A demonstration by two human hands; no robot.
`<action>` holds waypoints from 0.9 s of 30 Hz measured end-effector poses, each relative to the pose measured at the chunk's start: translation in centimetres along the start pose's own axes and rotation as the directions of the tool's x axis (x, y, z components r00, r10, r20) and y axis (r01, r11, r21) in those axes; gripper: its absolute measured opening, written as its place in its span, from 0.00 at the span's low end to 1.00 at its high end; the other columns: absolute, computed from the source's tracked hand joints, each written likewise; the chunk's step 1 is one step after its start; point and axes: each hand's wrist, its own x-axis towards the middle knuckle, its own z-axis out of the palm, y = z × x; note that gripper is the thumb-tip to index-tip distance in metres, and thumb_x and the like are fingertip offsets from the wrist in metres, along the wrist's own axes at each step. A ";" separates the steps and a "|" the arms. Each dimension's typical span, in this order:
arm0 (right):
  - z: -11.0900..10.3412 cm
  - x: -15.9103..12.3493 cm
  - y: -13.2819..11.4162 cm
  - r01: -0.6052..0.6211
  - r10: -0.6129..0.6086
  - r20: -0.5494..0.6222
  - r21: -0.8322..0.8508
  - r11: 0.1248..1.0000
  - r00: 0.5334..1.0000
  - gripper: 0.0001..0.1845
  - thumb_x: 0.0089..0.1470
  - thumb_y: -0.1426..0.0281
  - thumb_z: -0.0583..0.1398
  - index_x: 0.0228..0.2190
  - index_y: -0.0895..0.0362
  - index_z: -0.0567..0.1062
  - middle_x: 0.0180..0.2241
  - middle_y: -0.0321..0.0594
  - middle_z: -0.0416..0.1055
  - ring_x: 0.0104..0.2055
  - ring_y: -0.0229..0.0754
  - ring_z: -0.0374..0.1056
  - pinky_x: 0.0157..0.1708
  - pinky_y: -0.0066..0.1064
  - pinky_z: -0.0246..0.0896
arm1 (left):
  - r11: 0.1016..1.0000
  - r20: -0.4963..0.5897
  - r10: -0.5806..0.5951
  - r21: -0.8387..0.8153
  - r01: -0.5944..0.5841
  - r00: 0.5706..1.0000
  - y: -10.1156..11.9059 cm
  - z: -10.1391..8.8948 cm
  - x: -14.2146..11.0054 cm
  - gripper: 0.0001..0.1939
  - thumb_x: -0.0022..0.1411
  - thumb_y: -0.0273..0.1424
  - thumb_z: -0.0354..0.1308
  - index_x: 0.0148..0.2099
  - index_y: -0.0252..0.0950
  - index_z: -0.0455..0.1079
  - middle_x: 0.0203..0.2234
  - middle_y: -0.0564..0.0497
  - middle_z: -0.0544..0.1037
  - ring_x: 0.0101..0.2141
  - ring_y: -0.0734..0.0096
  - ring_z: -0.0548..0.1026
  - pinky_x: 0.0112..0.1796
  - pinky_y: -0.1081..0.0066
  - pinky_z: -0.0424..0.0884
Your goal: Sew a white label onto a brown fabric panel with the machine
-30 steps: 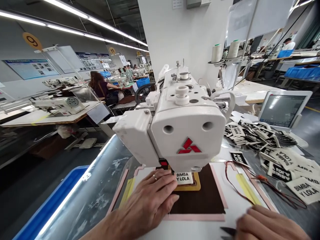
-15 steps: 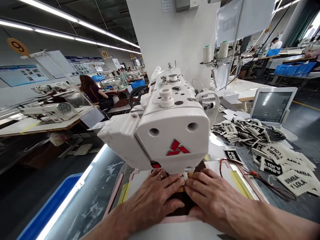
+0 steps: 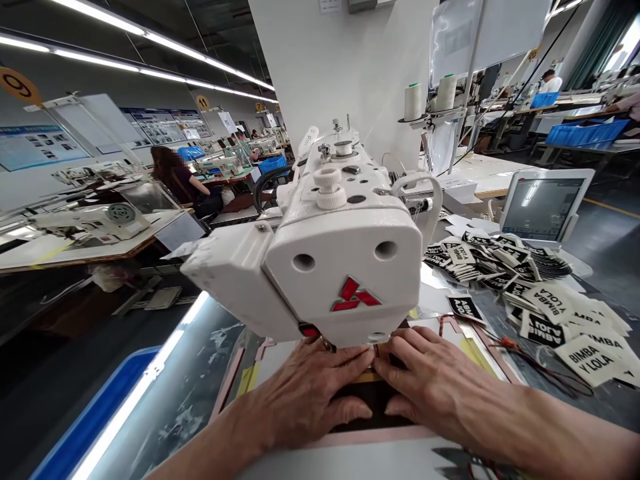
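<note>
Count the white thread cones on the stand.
2: left cone and right cone, side by side, beyond the sewing machine and to its right. Another could be hidden behind them.

Sewing machine (image 3: 345, 260): white-bodied, its red three-diamond emblem (image 3: 355, 295) facing the near side.
Left hand (image 3: 313, 383): palm down over a dark brown panel (image 3: 371, 395), fingers partly hidden beneath the machine's head.
Right hand (image 3: 433, 373): also palm down, fingertips close to the left's.
Template (image 3: 345, 460): white, pink-edged, under the panel.
Labels (image 3: 500, 263): black and white ones heaped at right, a near one (image 3: 590, 357) reading "BIMBA Y LOLA"; a white-framed screen (image 3: 543, 210) stands beyond.
Cord (image 3: 543, 367): dark, with reddish strands, between template and labels.
Blue bin (image 3: 97, 417): near left.
Co-worker (image 3: 177, 180): seated far left, in dark purple.
</note>
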 end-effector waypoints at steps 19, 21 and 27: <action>-0.3 0.4 0.6 0.042 -0.042 -0.004 -0.058 0.997 0.999 0.20 0.65 0.65 0.61 0.56 0.53 0.67 0.46 0.40 0.62 0.45 0.47 0.57 0.40 0.41 0.54 | 0.995 0.092 -0.010 -0.094 0.018 0.996 -1.2 0.6 -0.3 0.34 0.75 0.54 0.50 0.75 0.45 0.54 0.69 0.60 0.58 0.64 0.61 0.67 0.59 0.56 0.64; -0.5 0.5 0.6 0.038 -0.037 0.009 -0.053 0.998 0.999 0.19 0.65 0.66 0.62 0.55 0.53 0.67 0.46 0.40 0.62 0.45 0.47 0.58 0.41 0.41 0.55 | 0.997 0.059 0.010 -0.073 -0.006 0.998 -1.2 0.6 -0.2 0.33 0.75 0.53 0.51 0.74 0.44 0.56 0.68 0.59 0.60 0.63 0.60 0.69 0.57 0.57 0.66; -0.3 0.4 0.4 0.024 -0.024 0.014 -0.033 0.999 1.000 0.16 0.67 0.65 0.59 0.55 0.52 0.67 0.45 0.41 0.63 0.45 0.48 0.57 0.41 0.42 0.54 | 0.998 -0.093 0.068 0.017 -0.067 0.993 -1.3 0.9 -0.2 0.32 0.74 0.51 0.54 0.72 0.41 0.61 0.66 0.58 0.65 0.57 0.60 0.74 0.51 0.59 0.72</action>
